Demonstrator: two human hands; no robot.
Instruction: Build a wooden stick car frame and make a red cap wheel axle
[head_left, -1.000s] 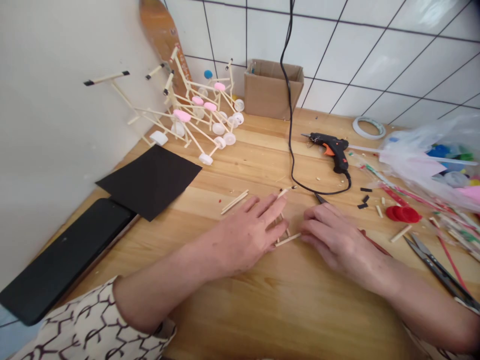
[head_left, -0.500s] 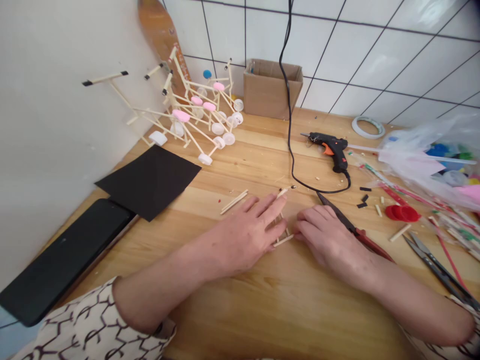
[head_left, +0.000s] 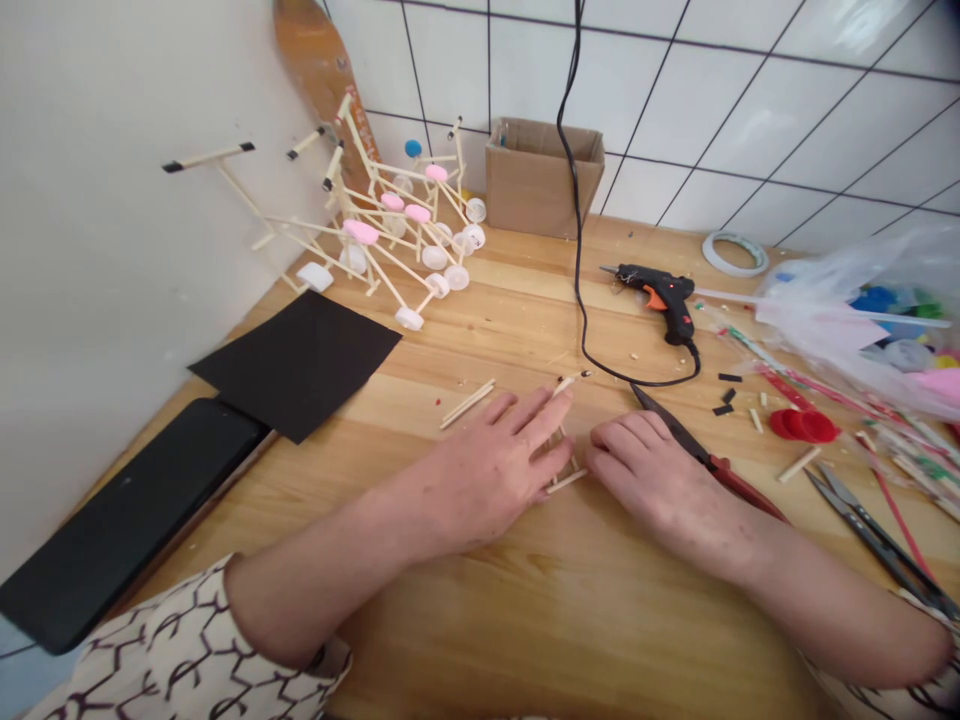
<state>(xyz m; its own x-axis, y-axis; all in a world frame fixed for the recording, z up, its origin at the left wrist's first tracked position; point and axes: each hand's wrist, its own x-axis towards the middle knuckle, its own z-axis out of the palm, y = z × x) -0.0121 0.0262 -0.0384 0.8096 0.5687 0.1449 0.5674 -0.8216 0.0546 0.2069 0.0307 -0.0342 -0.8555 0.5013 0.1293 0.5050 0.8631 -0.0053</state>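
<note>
Under my left hand (head_left: 487, 475) lies a small frame of thin wooden sticks (head_left: 568, 482), flat on the wooden table. My left fingers reach over it and press it from the side, with the thumb near its lower crossbar. Much of the frame is hidden by these fingers. A black-tipped end (head_left: 586, 374) shows beyond the fingertips. My right hand (head_left: 656, 480) is curled closed just at the right end of the crossbar; its fingertips are hidden, so what they grip cannot be made out. Beside it lie pliers (head_left: 739, 487) with red handles.
Several stick models with bottle-cap wheels (head_left: 409, 318) stand back left, near black card (head_left: 300, 360) and a phone (head_left: 135, 520). A glue gun (head_left: 660, 290), its cord, a cardboard box (head_left: 544, 185), tape (head_left: 735, 254), snips (head_left: 862, 520) and a plastic bag (head_left: 825, 300) lie around.
My right hand has shifted very slightly left at the crossbar's end. My left hand and the stick frame stay in place.
</note>
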